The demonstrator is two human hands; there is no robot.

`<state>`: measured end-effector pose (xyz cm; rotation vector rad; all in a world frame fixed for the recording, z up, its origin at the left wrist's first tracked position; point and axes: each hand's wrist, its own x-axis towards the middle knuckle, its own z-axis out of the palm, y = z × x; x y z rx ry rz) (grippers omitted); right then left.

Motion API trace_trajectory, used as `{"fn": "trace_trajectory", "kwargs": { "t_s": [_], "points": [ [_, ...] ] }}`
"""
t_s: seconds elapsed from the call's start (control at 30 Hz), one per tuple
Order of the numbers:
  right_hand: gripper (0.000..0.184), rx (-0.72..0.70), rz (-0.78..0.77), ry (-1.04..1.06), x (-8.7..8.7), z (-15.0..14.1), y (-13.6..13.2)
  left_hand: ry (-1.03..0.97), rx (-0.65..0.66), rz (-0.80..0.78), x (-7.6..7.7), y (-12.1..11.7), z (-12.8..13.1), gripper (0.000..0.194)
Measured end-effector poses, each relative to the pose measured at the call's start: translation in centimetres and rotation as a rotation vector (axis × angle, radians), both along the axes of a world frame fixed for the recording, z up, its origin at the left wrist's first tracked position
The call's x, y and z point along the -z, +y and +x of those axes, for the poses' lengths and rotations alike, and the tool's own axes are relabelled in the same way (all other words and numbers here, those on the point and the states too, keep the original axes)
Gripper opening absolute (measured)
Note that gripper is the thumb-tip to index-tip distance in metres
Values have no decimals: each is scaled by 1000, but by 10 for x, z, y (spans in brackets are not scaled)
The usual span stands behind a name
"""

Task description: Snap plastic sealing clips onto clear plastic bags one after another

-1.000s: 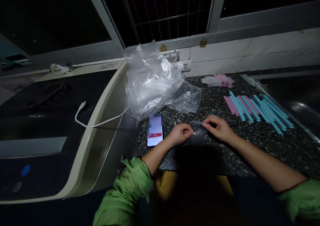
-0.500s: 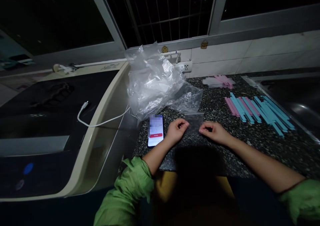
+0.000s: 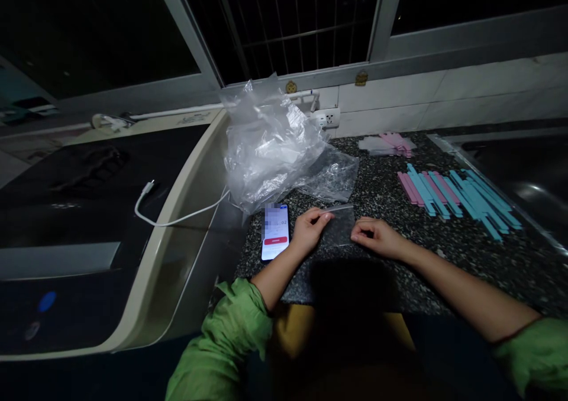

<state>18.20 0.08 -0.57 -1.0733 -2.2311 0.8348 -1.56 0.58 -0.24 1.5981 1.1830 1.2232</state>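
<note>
A small clear zip bag [image 3: 341, 226] lies between my two hands, low over the dark speckled counter [image 3: 284, 280]. My left hand [image 3: 309, 229] pinches the bag's upper left part between thumb and fingers. At its right edge, my right hand [image 3: 377, 236] has its fingertips pressed together; they touch or grip the lower right side of the bag. To the left of my left hand lies a phone [image 3: 275, 253] with its screen lit.
Crumpled clear plastic bags [image 3: 275, 146] are heaped at the back. Blue and pink strips [image 3: 477, 203] lie at right, with more pink strips [image 3: 394, 144] behind. A washing machine [image 3: 151, 306] stands left, a white cable [image 3: 186, 217] across it. At far right is a sink [image 3: 532, 176].
My hands have gone from the bag's top edge down to its sides. Over the last half second the left fingers have closed on its upper left part, and the bag has shifted slightly left.
</note>
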Motion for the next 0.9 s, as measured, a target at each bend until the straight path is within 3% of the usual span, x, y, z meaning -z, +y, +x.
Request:
{"fn": "trace_trajectory", "kwargs": {
  "t_s": [0.1,0.17,0.23,0.3,0.37,0.43,0.67,0.8,0.9],
  "points": [
    [27,-2,12,-6,-4,3,2,-28,2,-23,0,0,0,19],
    [24,69,68,-24,-8,13,7,-44,-12,-65,-1,0,0,18],
    [22,279,183,-94,-13,30,16,-61,-28,-106,-2,0,-1,17],
    [22,588,284,-241,-18,52,25,-82,-33,-132,-3,0,-1,15],
    [24,818,297,-413,-22,71,33,-104,-29,-153,-4,0,-1,12],
    [27,931,252,-564,-23,84,39,-121,-25,-175,-4,-1,-1,8],
    [40,975,208,-847,-15,81,44,-62,39,-221,-3,0,-1,7],
    [35,943,257,-863,-9,81,47,-133,138,-291,1,1,2,12],
    [34,917,307,-836,-6,81,48,-140,143,-320,4,1,3,12]
  ]
}}
